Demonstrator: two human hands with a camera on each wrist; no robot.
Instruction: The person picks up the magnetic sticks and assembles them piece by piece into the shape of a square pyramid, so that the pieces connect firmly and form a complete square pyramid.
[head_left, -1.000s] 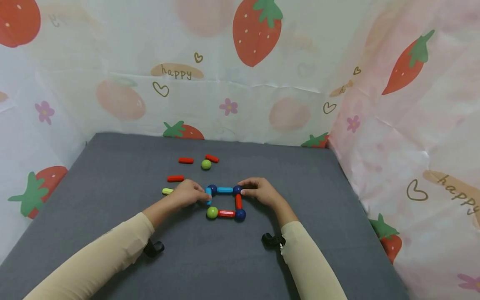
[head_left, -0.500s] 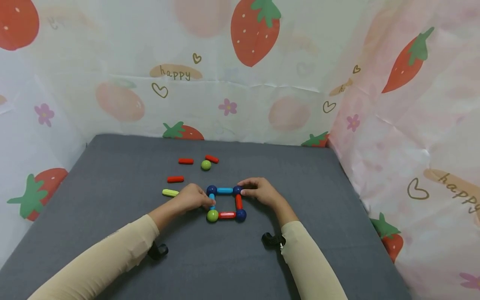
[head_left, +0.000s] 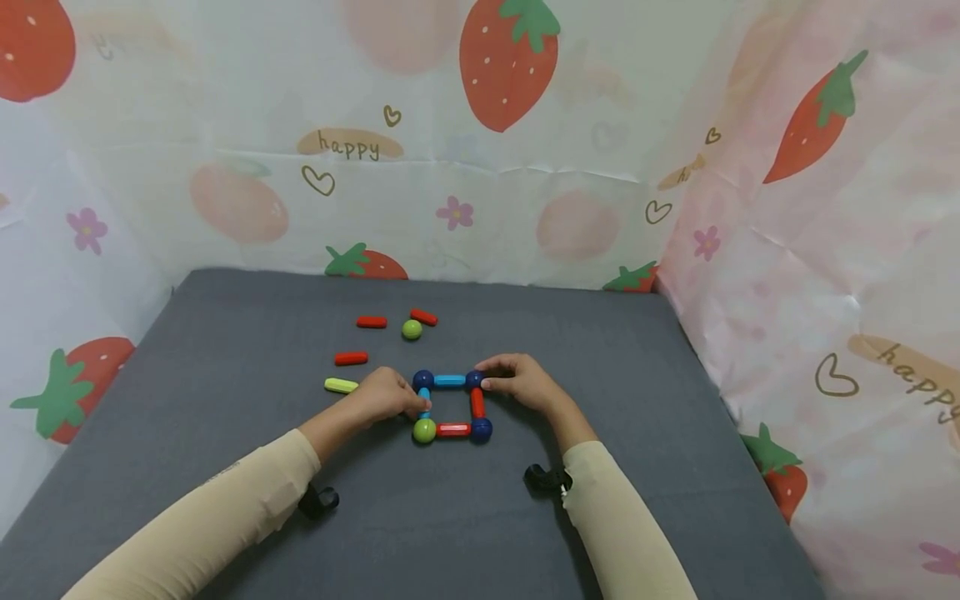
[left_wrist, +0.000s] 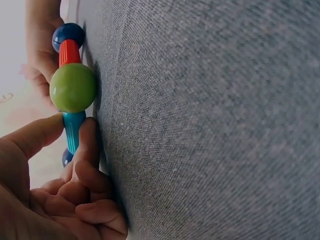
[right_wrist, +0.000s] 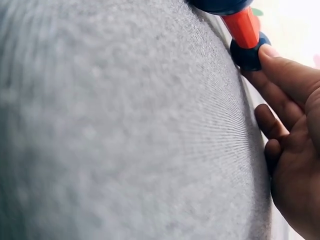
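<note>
Square frame: laid on the grey cloth; dark blue balls are set at ten, two and four o'clock, a green ball at eight.
Left hand: the blue stick at the frame's nine o'clock is pinched.
Right hand: the two o'clock ball is gripped between thumb and fingers.
Loose pieces, from the frame: a yellow stick past nine o'clock, red sticks between ten and twelve, a second green ball at eleven.
</note>
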